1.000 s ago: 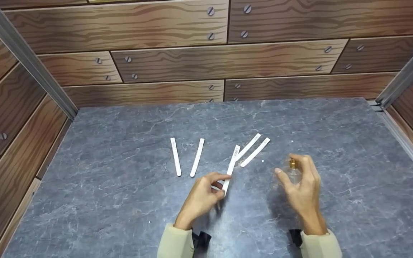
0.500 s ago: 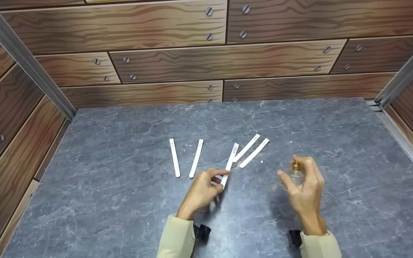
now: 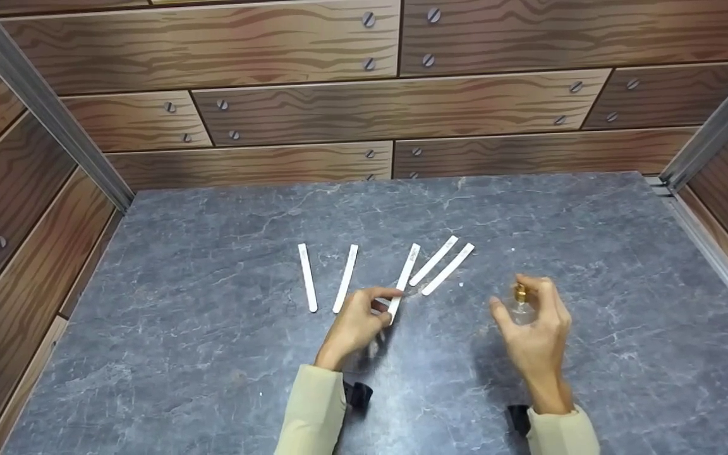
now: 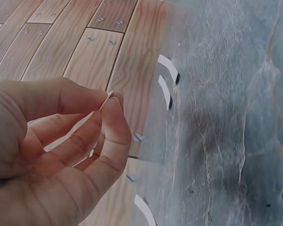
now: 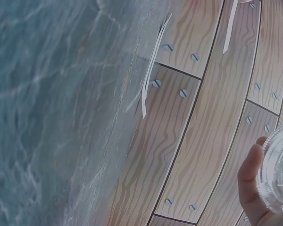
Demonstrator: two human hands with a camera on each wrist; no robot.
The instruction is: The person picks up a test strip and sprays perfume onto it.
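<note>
My left hand (image 3: 357, 325) pinches the near end of a white perfume test strip (image 3: 407, 265) between thumb and fingers, with small printing at its far end. In the left wrist view that strip (image 4: 107, 99) shows edge-on between the fingertips. My right hand (image 3: 538, 341) holds a small clear glass perfume bottle (image 3: 521, 311), the index finger on its gold spray top (image 3: 520, 292). The bottle's round base (image 5: 279, 174) faces the camera in the right wrist view. Two more test strips lie between the hands and farther back, a near one (image 3: 448, 270) and a far one (image 3: 433, 260).
To the left of my left hand lie two other white strips, one leaning left (image 3: 308, 278) and one leaning right (image 3: 345, 278). The grey marbled tabletop (image 3: 181, 316) is bounded by wood-patterned walls (image 3: 301, 114) and metal posts at the corners.
My left hand has moved the pinched strip farther back, away from me, and its far end no longer overlaps the neighbouring strip. My right hand with the bottle has shifted slightly right.
</note>
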